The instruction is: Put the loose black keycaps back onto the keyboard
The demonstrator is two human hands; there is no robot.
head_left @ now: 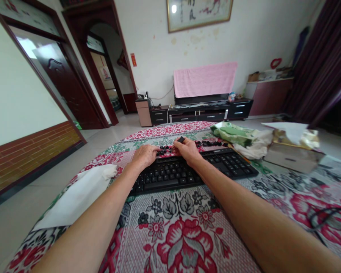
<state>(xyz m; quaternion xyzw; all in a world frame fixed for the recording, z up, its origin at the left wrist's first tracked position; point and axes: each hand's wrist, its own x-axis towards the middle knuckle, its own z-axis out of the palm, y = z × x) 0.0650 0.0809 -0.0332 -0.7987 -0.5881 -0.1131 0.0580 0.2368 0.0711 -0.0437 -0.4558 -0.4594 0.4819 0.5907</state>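
Note:
A black keyboard [170, 174] lies across the patterned cloth in front of me, partly covered by my wrists. Along its far edge runs a row of small loose black pieces [208, 143] that look like keycaps. My left hand [146, 155] is at the row's left end, fingertips pinched together by the pieces; what they grip is too small to make out. Just beyond the keyboard's top edge, my right hand [190, 151] is closed, with a small black block [181, 139] showing above its fingers. The right hand's lower fingers are hidden from view.
White paper [76, 197] lies at the left table edge. To the right are a green plastic package [234, 132], crumpled white plastic [251, 149] and a box [292, 156] with paper on top. A black cable [326, 216] curls at the right.

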